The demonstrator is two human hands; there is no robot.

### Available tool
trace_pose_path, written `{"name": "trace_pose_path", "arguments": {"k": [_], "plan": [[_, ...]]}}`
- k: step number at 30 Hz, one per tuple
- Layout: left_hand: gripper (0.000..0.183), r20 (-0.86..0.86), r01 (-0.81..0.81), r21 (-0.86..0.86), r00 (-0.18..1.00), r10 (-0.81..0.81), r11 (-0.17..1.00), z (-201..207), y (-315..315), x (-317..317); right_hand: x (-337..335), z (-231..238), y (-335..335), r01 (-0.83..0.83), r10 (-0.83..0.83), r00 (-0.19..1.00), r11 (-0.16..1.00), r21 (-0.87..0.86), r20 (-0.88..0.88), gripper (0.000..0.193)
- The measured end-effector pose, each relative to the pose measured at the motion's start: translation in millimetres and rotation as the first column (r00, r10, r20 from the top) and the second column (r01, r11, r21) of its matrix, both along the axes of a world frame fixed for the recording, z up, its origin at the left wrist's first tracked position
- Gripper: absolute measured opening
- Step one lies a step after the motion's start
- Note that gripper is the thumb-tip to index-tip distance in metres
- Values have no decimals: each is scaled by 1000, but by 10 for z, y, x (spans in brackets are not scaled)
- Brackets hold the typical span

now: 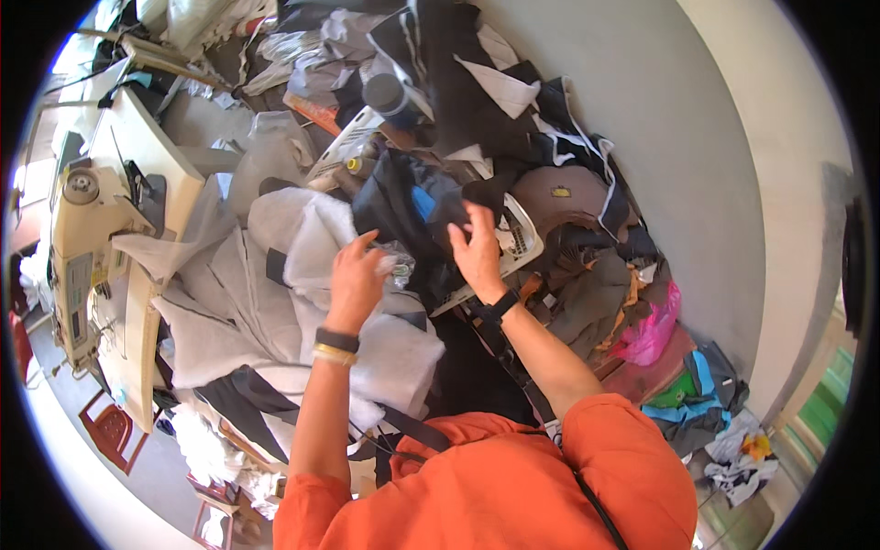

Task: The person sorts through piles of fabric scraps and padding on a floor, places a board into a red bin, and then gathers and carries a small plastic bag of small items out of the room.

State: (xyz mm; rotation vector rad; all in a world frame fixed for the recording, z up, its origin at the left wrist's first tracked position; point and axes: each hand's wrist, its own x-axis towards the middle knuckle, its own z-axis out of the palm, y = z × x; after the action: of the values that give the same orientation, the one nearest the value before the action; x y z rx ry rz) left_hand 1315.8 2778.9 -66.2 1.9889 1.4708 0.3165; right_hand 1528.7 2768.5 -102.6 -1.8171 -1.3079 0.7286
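My left hand [356,282] is over the edge of a pile of white fleecy fabric pieces [312,238]. Its fingers curl at a small crinkled clear plastic bag [398,266] and seem to grip it; their tips are partly hidden. Slightly to the right, my right hand [478,255] hovers with thumb and fingers apart, nothing visible between them. Beneath and beside it lies dark cloth [394,197] with a blue patch [423,203]. A white plastic basket [522,234] shows just past my right fingers.
A sewing machine [78,266] stands on a table at the left. Black and white fabric [477,82] is heaped at the back. A brown cushion-like piece [564,202], a pink plastic bag [653,325] and a blue-and-grey cloth item [706,390] lie right, by a grey wall [660,119].
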Motion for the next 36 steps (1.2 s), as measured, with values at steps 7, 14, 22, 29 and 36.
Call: {"name": "trace_pose_path", "arguments": {"k": [7,14,22,29,36], "plan": [[24,-459,51,-158,881,-119,986,-972,72,-394,-667,-792,106,-298,317,948,912,-281,23,65],[32,-586,-260,-317,810,27,912,-1259,-540,-1224,-1144,-1190,355,-228,319,947,733,-640,28,100],[24,-495,-278,-241,859,128,930,-1349,-644,-1317,-1245,-1447,432,-138,130,990,888,-440,-49,89],[22,-438,-267,-259,889,133,928,-1367,-718,-1430,-325,-1170,393,-114,186,963,938,-328,196,49],[21,-337,-276,-244,923,185,930,-1419,-725,-1499,55,-1017,453,-9,82,945,974,-226,316,43]]}}
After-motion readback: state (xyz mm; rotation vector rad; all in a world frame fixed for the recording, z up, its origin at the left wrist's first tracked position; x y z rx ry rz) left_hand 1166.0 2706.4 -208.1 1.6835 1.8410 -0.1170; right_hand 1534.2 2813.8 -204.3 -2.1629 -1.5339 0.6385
